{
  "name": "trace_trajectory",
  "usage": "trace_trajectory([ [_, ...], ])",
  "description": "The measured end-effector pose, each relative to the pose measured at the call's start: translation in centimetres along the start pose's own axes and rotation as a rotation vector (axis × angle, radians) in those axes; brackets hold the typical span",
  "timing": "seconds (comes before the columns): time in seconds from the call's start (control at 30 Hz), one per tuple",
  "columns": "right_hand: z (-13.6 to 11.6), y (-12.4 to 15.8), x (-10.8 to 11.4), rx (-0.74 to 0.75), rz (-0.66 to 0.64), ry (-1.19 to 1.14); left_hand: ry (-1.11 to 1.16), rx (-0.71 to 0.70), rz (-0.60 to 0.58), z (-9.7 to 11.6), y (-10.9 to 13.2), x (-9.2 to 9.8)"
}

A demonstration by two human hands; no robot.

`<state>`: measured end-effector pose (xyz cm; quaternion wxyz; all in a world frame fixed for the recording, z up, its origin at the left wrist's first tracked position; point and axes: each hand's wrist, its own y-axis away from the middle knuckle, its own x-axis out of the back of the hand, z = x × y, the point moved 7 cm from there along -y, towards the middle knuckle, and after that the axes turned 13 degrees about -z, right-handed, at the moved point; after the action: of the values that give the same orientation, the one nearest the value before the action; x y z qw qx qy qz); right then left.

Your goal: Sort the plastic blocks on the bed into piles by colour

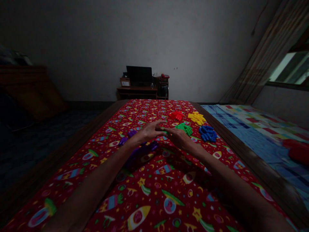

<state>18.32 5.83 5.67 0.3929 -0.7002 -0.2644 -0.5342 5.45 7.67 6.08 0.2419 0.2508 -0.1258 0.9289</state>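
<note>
My left hand (150, 131) is held over the middle of the cloth, its fingers stretched to the right and the thumb apart from them. The fingertips of my right hand (179, 138) meet it from the other side, closed together. A bit of green shows at those fingertips; whether it is a held piece or the cloth print I cannot make out. Beside my right hand lies a pile of green plastic pieces (185, 129). Purple plastic pieces (123, 141) lie around and below my left hand, partly hidden by the wrist; a longer dark purple one (152, 146) is among them.
Red pieces (176, 115), yellow pieces (197, 118) and blue pieces (208, 133) sit in separate piles at the right. A red patterned cloth (154, 199) covers the surface. Past its end stands a desk with a monitor (139, 75). A checked bedspread (241, 135) spreads on the right.
</note>
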Motion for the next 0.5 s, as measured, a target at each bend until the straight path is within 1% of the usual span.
trace_trajectory([
  [0.03,0.5,0.0,0.1,-0.077,-0.034,0.034,-0.042,0.007,-0.003,0.1,0.1,0.0],
  [0.1,1.9,0.3,0.9,-0.236,-0.062,0.104,-0.188,0.043,0.023,-0.2,0.6,0.9],
  [0.17,3.7,0.9,1.9,-0.367,-0.052,0.149,-0.413,0.094,0.109,-0.9,1.5,2.8],
  [0.23,5.7,1.7,2.5,-0.450,-0.031,0.172,-0.631,0.160,0.206,-2.0,2.6,5.0],
  [0.3,7.3,2.3,2.3,-0.498,-0.032,0.194,-0.758,0.252,0.230,-4.0,3.4,6.5],
  [0.37,8.5,2.7,1.5,-0.518,-0.056,0.222,-0.823,0.372,0.206,-6.4,4.0,7.5],
  [0.43,9.2,3.0,0.6,-0.519,-0.069,0.240,-0.854,0.480,0.184,-8.6,4.5,8.0],
  [0.5,9.4,3.1,0.3,-0.517,-0.049,0.229,-0.860,0.526,0.160,-10.0,4.7,8.1],
])
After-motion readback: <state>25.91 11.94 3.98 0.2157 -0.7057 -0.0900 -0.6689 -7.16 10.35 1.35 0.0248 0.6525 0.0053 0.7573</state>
